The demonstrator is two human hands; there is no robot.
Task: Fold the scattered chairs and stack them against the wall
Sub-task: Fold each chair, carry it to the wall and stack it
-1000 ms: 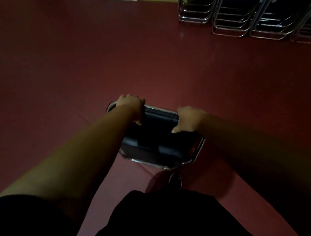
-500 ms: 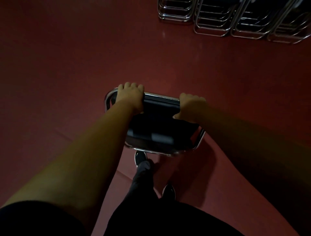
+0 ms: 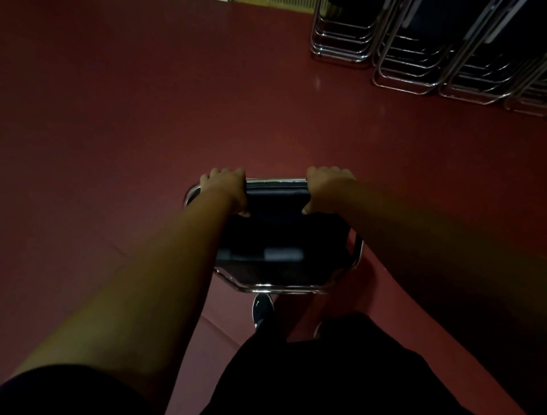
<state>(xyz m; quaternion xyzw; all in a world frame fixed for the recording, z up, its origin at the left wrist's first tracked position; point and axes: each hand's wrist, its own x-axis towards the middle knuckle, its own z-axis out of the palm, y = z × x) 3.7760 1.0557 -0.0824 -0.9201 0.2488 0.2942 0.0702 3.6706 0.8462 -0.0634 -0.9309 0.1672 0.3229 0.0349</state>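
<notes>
**Chair (image 3: 278, 237) carried low, with a foot right under its frame**

Black-padded on a chrome tube frame, it hangs in front of the person, held by its top rail. The left hand (image 3: 226, 189) is wrapped over the rail near 1 corner and the right hand (image 3: 327, 189) near the other, with thumbs tucked on the near side. In this dim light I cannot tell whether it is fully folded.

What worries me is the bottom bar. It sits just above a dark shoe (image 3: 262, 308), so a stride could, I think, knock the bar into a shin or toe. If the seat isn't folded flat, it might swing and nip a finger. The stacked chairs (image 3: 414, 59) stand in a row well apart from it, up at the far right. Coming in too fast could set those chrome frames sliding.

The floor (image 3: 148, 118) is dark red and smooth, with a faint sheen near the stack, so it is likely slippery for metal feet. A seam (image 3: 219, 325) crosses it by the person's feet. A pale strip of skirting (image 3: 290, 3) shows at the far edge.
</notes>
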